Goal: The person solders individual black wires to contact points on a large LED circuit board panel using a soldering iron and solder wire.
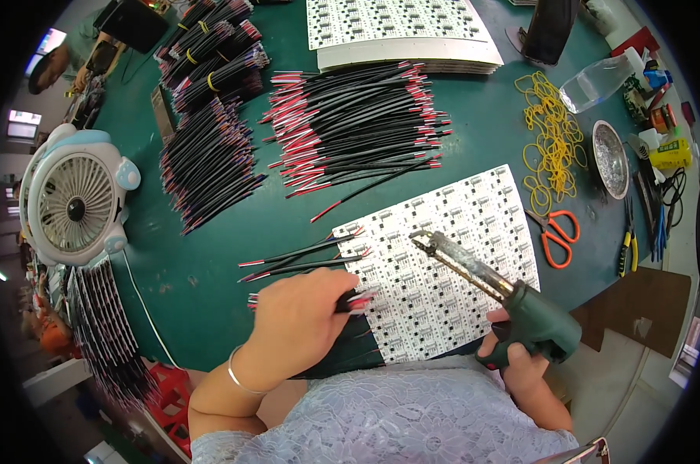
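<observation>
Near the middle of the green table (pixel 191 298), a white circuit-board sheet (pixel 462 290) lies flat and slightly slanted, its face covered with rows of small black components; take it as the centre of the dial. At 8 o'clock, by its left edge, the left hand (pixel 303 317) has its grip closed, thumb and fingers pinching short black cables (pixel 356 301) whose red and white ends point toward the sheet. Just above that hand, at 9 o'clock, loose cables (pixel 303 250) reach over the same edge. At 4 o'clock, the right hand (pixel 524 370) has its grip wrapped around the handle of a green soldering gun (pixel 539 325). Its metal barrel points to 10 o'clock, with the tip over the sheet; I cannot tell whether it touches. Orange-handled scissors (pixel 570 225) lie just beside the sheet at 3 o'clock, and yellow rubber bands (pixel 551 143) at 1. A large cable pile (pixel 358 127) sits at 11 o'clock, a stack of white boards (pixel 404 52) at 12, and a white fan (pixel 75 207) well apart at 9.
</observation>
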Demonstrator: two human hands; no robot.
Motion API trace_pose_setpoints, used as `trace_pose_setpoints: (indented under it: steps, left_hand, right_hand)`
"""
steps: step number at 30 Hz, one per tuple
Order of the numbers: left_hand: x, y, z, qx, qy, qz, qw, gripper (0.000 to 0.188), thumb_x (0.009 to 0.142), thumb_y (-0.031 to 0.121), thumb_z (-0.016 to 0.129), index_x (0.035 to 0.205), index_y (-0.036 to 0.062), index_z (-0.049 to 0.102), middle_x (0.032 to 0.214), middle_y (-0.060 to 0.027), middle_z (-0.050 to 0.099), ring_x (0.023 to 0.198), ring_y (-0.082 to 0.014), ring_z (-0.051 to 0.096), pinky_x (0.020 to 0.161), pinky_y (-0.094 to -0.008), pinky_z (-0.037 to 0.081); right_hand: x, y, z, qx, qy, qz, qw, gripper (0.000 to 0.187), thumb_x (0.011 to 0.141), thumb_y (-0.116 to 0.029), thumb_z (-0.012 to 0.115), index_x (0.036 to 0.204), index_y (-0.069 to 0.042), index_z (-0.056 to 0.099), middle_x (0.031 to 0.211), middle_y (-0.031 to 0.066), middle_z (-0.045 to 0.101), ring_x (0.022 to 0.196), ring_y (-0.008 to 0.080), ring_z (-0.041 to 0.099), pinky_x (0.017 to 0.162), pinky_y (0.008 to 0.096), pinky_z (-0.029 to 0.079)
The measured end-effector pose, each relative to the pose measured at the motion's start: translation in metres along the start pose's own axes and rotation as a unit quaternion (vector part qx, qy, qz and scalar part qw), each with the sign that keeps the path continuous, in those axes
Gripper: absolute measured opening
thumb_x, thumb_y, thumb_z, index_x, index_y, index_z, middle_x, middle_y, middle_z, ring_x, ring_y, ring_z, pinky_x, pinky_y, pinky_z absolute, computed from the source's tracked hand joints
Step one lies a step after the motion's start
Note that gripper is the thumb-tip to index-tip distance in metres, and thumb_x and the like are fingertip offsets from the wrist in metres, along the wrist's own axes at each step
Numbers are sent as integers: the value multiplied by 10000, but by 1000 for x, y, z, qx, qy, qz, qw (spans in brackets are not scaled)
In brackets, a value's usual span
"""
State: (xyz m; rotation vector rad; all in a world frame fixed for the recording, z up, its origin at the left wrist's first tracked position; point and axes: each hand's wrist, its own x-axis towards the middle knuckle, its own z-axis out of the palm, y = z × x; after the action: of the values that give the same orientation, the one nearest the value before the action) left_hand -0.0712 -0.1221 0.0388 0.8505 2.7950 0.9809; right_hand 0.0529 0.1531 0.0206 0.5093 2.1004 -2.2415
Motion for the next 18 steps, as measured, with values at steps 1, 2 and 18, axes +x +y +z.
trace_pose_setpoints:
  steps: [1, 2, 18]
  left_hand:
    - [-3, -2, 6, 2, 3, -1, 1000, 323, 638, 72, 705, 942, 97, 599, 729, -35, 548, 637, -217, 583, 533, -351, 448]
    - [-7, -4, 11, 38, -17, 9, 999, 345, 620, 41, 701, 945, 83, 592, 735, -48, 551, 625, -232, 580, 528, -346, 448]
    - [-12, -15, 42, 74, 54, 68, 994, 274, 654, 44, 669, 924, 86, 685, 736, -41, 554, 604, -207, 564, 486, -315, 440]
  right_hand:
    - [-2, 3, -7, -14, -61, 1, 998, 566, 852, -352, 606, 1215, 62, 475, 999, 141, 618, 608, 172, 606, 551, 280, 485]
    - [-4, 6, -14, -28, -121, 2, 992, 501, 880, -264, 570, 1259, 44, 459, 1094, 157, 617, 660, 177, 623, 633, 302, 508]
    - [-2, 7, -12, -191, -164, -80, 964, 377, 876, -240, 597, 1137, 31, 572, 1049, 134, 636, 630, 182, 638, 611, 297, 523]
